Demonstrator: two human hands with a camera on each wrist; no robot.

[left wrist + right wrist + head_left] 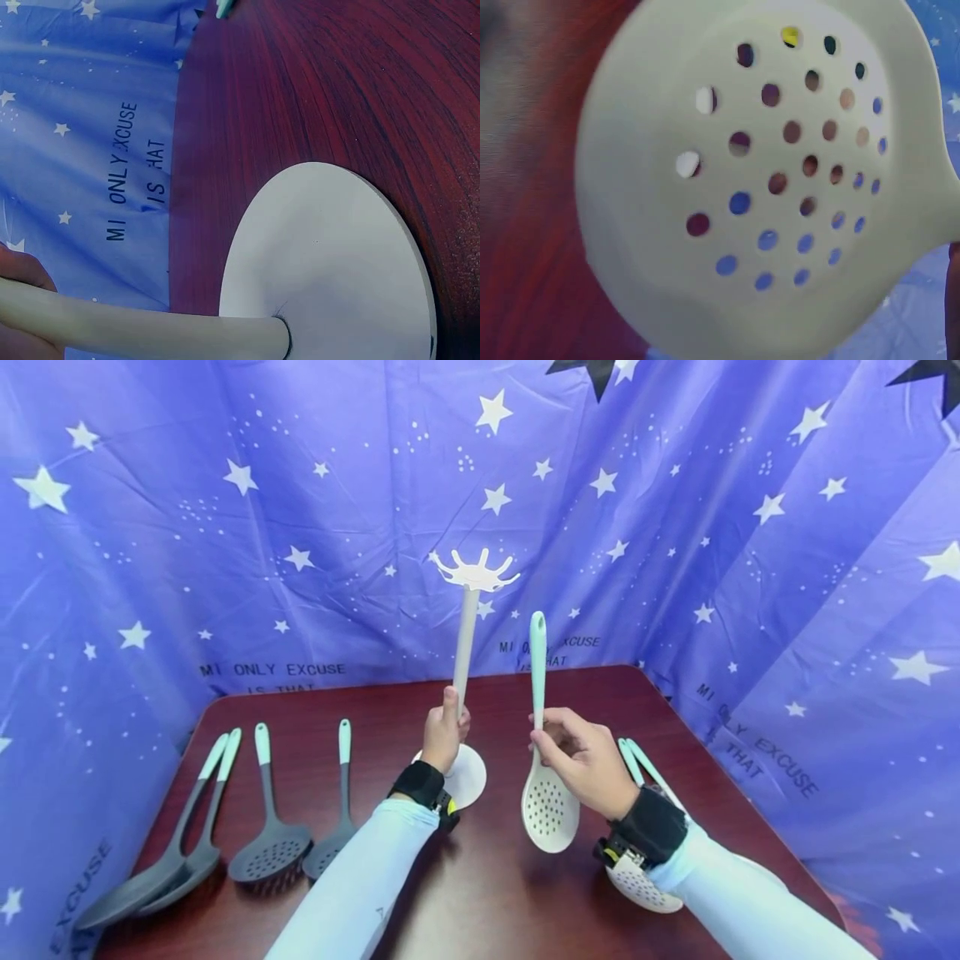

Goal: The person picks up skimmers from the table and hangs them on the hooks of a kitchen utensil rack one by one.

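A white utensil stand [466,643] rises near the middle of the table, with a ring of curved hooks [477,578] on top and a round base [467,777] below. My left hand [444,735] grips its post low down. The left wrist view shows the post meeting the white disc of the base [330,240]. To the right of the stand, my right hand [588,760] pinches a white slotted spoon [551,810] where its mint handle begins. The spoon is upright, handle up and bowl down. Its perforated bowl [652,187] fills the right wrist view. No utensil hangs on the hooks.
Grey utensils with mint handles lie on the left of the dark red table [510,910]: two overlapping at the edge [138,889], a perforated skimmer [272,852] and another perforated one [330,847]. White utensils [645,893] lie at right, partly behind my right forearm. A starry blue curtain [360,527] surrounds the table.
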